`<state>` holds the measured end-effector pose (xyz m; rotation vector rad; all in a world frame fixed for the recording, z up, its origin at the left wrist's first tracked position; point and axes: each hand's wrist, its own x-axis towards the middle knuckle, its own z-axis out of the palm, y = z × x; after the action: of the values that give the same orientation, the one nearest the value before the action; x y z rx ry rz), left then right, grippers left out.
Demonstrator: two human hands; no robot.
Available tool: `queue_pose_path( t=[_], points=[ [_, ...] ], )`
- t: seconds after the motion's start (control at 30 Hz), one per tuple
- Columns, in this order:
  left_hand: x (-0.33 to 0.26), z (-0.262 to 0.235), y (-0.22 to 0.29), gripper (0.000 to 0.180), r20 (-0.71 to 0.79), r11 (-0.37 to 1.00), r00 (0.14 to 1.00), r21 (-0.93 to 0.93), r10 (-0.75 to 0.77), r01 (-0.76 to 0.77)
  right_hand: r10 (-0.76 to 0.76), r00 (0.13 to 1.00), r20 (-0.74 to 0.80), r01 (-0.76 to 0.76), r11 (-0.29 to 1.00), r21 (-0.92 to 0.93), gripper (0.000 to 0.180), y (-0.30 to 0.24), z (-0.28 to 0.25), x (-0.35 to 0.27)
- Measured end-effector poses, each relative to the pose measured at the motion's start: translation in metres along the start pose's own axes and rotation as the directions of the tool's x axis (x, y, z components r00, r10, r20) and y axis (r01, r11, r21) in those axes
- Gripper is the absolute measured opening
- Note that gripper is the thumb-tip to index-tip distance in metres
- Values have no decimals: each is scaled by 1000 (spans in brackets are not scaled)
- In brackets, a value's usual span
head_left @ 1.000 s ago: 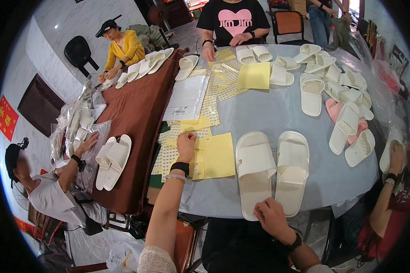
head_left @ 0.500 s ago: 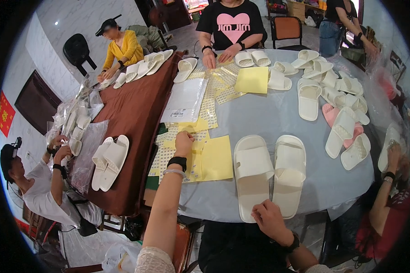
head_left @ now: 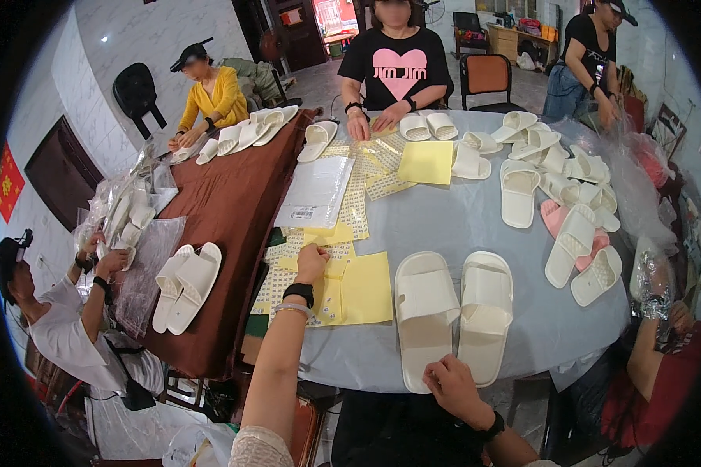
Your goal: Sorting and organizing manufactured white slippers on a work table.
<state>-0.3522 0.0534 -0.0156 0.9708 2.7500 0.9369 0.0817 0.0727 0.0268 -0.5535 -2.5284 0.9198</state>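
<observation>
My left hand (head_left: 311, 263) is closed over the sticker sheets (head_left: 276, 272) and their yellow backing paper (head_left: 366, 289); its fingertips are hidden, so I cannot tell what they pinch. At the near edge of the table a pair of white slippers lies side by side: the left slipper (head_left: 424, 292) and the right slipper (head_left: 484, 315), toe straps away from me. My right hand (head_left: 453, 387) is by the heel of the left slipper, its fingers bent and pressed together. Whether something small sits between those fingertips does not show.
A white plastic mailer (head_left: 316, 191) and a yellow sheet (head_left: 425, 163) lie farther back. Piled white slippers (head_left: 519, 193), with pink ones (head_left: 553, 218) among them, fill the right side. A brown-covered table (head_left: 230, 175) adjoins at left. Co-workers surround both tables, one opposite me (head_left: 393, 66).
The whole view has shifted, with the table sitting a little lower. Both my hands keep nearly the same places, by the sticker sheets and the slipper heel.
</observation>
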Motion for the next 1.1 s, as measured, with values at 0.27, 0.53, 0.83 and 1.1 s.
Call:
queue_pose_path(
  t=[0.27,0.53,0.83,1.1],
  points=[
    [-2,-11,-8,19,50,967,995,-234,-90,100,-4,1000,-14,4,1000,10,14,-1,2,0],
    [-31,-33,19,13,163,883,978,-431,-128,187,-22,999,-23,22,1000,-7,13,-3,0,-5],
    [-227,-42,160,14,280,861,892,-470,356,-196,165,971,-171,-78,902,424,12,-21,-26,-9],
    [-292,-10,181,23,268,771,918,-633,292,-61,219,953,-208,-120,907,402,15,-17,-46,-24]
  ],
)
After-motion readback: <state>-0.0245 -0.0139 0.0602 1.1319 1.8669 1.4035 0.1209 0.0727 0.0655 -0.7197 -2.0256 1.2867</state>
